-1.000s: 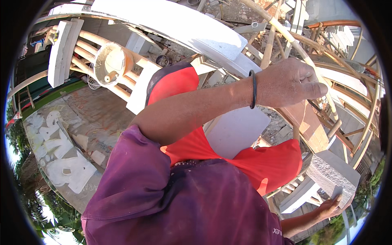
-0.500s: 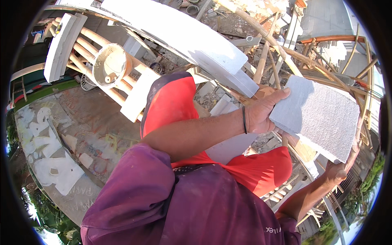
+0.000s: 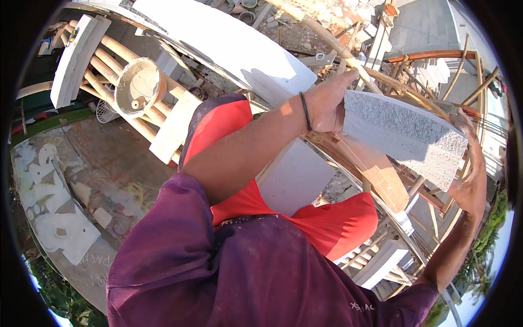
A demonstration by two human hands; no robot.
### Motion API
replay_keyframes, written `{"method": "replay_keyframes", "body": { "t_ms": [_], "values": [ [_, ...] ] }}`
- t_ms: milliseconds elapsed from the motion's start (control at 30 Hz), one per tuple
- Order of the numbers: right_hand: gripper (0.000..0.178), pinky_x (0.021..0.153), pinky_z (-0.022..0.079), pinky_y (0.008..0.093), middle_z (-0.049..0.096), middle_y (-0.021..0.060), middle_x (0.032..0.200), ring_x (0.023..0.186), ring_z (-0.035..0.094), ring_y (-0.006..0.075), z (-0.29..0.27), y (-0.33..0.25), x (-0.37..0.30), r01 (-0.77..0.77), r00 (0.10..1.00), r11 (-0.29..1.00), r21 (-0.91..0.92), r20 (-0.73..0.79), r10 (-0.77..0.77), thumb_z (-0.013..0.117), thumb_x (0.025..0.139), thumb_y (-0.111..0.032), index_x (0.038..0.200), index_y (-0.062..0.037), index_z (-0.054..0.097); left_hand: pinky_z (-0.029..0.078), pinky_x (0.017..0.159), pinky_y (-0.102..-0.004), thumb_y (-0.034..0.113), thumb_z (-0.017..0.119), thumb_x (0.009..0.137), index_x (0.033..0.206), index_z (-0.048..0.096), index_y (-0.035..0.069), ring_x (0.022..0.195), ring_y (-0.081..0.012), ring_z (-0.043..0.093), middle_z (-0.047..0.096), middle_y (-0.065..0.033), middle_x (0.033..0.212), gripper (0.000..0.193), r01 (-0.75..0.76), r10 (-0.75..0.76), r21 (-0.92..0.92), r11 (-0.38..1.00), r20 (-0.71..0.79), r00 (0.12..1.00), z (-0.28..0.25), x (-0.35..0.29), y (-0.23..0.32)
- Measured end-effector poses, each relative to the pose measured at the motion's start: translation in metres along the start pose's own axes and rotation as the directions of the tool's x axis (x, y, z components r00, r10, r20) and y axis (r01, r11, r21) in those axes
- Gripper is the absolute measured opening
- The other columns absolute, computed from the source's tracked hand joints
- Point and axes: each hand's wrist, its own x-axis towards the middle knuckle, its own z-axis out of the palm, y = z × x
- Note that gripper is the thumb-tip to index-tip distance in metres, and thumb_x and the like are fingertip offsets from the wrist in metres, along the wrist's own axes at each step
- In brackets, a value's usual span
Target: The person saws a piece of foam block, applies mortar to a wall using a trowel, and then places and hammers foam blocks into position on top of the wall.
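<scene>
- On your right side, the grey block is up in the air.
- Your right hand grips one end.
- Your left hand is at the other, thumb up; I can't tell what its hidden fingers do.
- If that side slips, the block could tip and bang the brown plank.

The light-grey rectangular block looks like matt lightweight concrete, coarsely pitted along its upper side and finer-grained on the face below. The purple short-sleeved shirt and red trousers with dark panels are soft, matt cloth. A thin black wristband is smooth, perhaps rubber. The reddish-brown plank is wood; the round orange bucket appears plastic, its inside dull and crusted grey.
</scene>
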Motion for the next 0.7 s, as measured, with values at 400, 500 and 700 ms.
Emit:
{"method": "replay_keyframes", "body": {
  "t_ms": [400, 500, 700],
  "values": [
    [0.075, 0.094, 0.052, 0.0382, 0.07, 0.0216, 0.112, 0.102, 0.069, 0.028, 0.144, -0.042, 0.12, -0.172, 0.983, 0.914, 0.367, 0.0, 0.185, 0.082, 0.069, -0.036, 0.128, 0.0016, 0.058, 0.055, 0.083, -0.0373, 0.046, 0.042, 0.104, 0.127, 0.052, 0.0, 0.095, -0.0245, 0.065, 0.065, -0.0154, 0.109, 0.052, -0.696, 0.82, 0.465, 0.547, -0.133, 0.556, -0.064, -0.022, 0.132],
    [0.081, 0.096, 0.053, 0.0411, 0.07, 0.0234, 0.115, 0.106, 0.069, 0.0325, 0.179, -0.063, 0.138, -0.23, 0.973, 0.935, 0.271, 0.073, 0.218, 0.084, 0.068, -0.038, 0.132, 0.0013, 0.055, 0.054, 0.086, -0.0371, 0.044, 0.043, 0.104, 0.129, 0.05, 0.0, 0.099, -0.0245, 0.064, 0.065, -0.0154, 0.111, 0.052, -0.693, 0.841, 0.515, 0.505, -0.115, 0.528, -0.073, -0.032, 0.139],
    [0.086, 0.099, 0.05, 0.0417, 0.071, 0.0201, 0.113, 0.105, 0.069, 0.0335, 0.21, -0.069, 0.133, -0.281, 0.956, 0.91, 0.304, 0.168, 0.239, 0.087, 0.069, -0.04, 0.138, -0.0026, 0.052, 0.055, 0.083, -0.0367, 0.05, 0.048, 0.103, 0.13, 0.051, -0.001, 0.095, -0.0233, 0.064, 0.065, -0.0151, 0.11, 0.057, -0.657, 0.839, 0.563, 0.501, -0.13, 0.528, -0.06, -0.012, 0.13]
  ]
}}
